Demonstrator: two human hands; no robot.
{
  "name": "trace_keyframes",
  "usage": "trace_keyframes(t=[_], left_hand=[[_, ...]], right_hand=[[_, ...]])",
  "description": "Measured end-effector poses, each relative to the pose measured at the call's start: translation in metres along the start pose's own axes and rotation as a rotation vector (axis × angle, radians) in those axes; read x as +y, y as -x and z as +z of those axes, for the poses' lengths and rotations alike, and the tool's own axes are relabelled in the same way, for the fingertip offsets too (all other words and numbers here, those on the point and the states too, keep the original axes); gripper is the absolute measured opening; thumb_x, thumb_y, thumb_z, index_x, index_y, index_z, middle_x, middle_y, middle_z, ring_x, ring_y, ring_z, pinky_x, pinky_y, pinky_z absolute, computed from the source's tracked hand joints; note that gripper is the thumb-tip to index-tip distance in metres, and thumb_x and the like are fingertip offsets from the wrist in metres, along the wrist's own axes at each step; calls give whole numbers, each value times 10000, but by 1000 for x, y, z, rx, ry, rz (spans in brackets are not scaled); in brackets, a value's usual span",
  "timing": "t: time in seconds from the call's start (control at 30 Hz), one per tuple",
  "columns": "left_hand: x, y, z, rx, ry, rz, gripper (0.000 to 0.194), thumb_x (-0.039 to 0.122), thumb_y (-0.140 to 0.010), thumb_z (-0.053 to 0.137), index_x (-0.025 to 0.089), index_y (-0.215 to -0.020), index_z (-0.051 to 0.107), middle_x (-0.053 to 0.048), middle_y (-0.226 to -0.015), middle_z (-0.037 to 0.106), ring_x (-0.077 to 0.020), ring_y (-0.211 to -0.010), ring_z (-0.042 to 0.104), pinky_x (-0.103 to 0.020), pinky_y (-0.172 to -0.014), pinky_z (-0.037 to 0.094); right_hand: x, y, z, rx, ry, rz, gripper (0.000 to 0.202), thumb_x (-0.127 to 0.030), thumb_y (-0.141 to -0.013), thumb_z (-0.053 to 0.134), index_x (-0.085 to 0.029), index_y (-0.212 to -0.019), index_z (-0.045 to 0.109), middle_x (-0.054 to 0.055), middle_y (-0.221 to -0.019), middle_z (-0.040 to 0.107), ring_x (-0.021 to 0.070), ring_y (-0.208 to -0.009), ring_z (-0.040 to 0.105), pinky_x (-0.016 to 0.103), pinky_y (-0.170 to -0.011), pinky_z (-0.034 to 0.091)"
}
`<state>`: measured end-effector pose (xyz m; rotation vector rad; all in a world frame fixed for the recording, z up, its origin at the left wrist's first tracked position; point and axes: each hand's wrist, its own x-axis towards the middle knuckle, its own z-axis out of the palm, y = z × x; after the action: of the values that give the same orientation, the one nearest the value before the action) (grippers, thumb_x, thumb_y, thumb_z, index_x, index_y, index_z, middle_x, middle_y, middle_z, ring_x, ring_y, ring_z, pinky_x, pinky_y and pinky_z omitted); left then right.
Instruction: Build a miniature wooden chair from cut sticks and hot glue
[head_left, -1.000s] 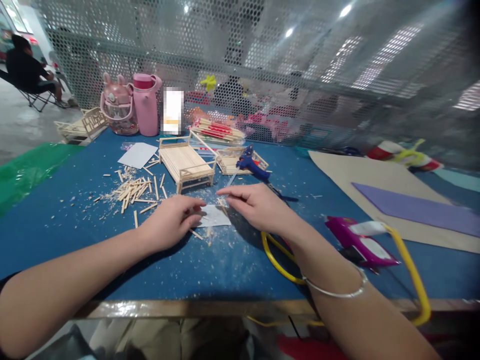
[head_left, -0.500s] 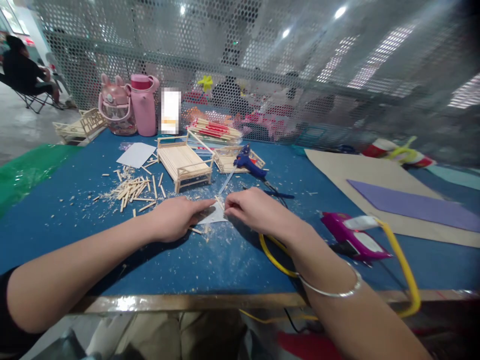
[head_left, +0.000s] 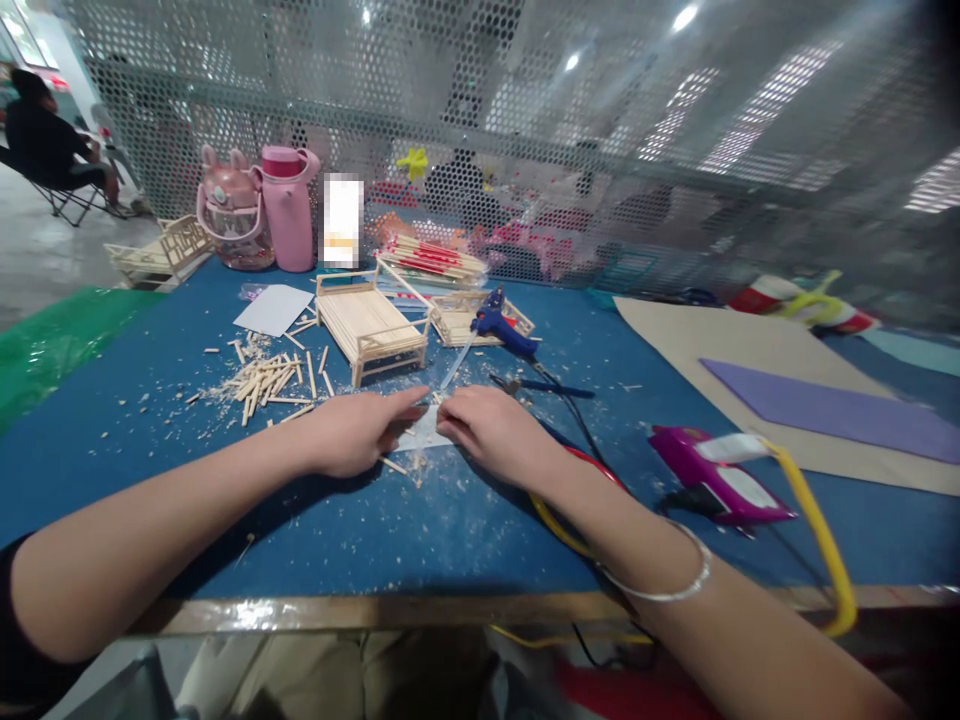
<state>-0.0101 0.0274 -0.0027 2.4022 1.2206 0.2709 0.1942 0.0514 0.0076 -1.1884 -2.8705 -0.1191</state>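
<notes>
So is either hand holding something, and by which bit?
I can't tell: the right hand curls at the white paper, hiding any grip. The left hand shows nothing held.

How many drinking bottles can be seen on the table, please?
2: a rabbit-eared bottle at the back left of the table; a pink flask just right of it.

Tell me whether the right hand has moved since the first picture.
Yes, the right hand has shifted left and slightly nearer the body, judged against the blue glue gun.

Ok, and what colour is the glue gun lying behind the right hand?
Dark blue; the glue gun shows best in the head view.
</notes>
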Motion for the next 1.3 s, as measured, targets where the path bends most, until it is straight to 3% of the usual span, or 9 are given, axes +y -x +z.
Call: trace_keyframes(t=[0.13, 0.3, 0.53, 0.77, 1.13, 1.3], left_hand=[[1, 0, -1, 3, 11, 6, 659, 122, -802, 466, 226, -1427, 282, -94, -1303, 583, -231, -1103, 588, -325, -857, 439], [4, 1, -2, 4, -43, 43, 434, 136, -827, 449, 235, -1242, 529, -74, -1121, 684, -220, -899, 639, -305, -755, 447], [10, 0, -2, -61, -212, 121, 362, 68, -810, 427, 231, -1074, 614, -38, -1358, 539, -193, -903, 610, -308, -777, 420], [11, 0, -4, -81, -241, 106, 344, 106, -846, 407, 237, -1092, 609, -20, -1380, 516, -210, -923, 605, -317, -765, 426], [12, 0, -5, -56, -212, 151, 301, 76, -813, 424, 219, -987, 623, -45, -1029, 688, -183, -803, 607, -295, -736, 425], [13, 0, -6, -69, -207, 143, 325, 69, -806, 418, 221, -1003, 627, -51, -1046, 679, -192, -822, 602, -308, -750, 422]], right_hand=[[4, 3, -3, 8, 9, 9, 185, -217, -890, 503, -152, -776, 633, 59, -807, 666, 173, -785, 559, 283, -662, 271], [5, 5, -1, 48, 34, -52, 187, -208, -900, 479, -160, -800, 629, 47, -796, 669, 170, -776, 531, 298, -662, 220], [4, 3, 0, 65, 208, -152, 199, -131, -865, 467, -159, -747, 624, 46, -752, 652, 168, -714, 480, 316, -666, 175], [-6, -4, -19, -169, 247, -139, 198, -119, -846, 483, -168, -772, 660, 55, -775, 675, 172, -724, 527, 330, -645, 144], [-21, -24, -35, -295, 366, -173, 192, -111, -830, 504, -146, -767, 682, 91, -837, 709, 211, -830, 594, 345, -666, 179], [-24, -28, -39, -393, 385, -157, 209, -104, -815, 500, -151, -739, 690, 95, -809, 714, 224, -820, 617, 357, -688, 206]])
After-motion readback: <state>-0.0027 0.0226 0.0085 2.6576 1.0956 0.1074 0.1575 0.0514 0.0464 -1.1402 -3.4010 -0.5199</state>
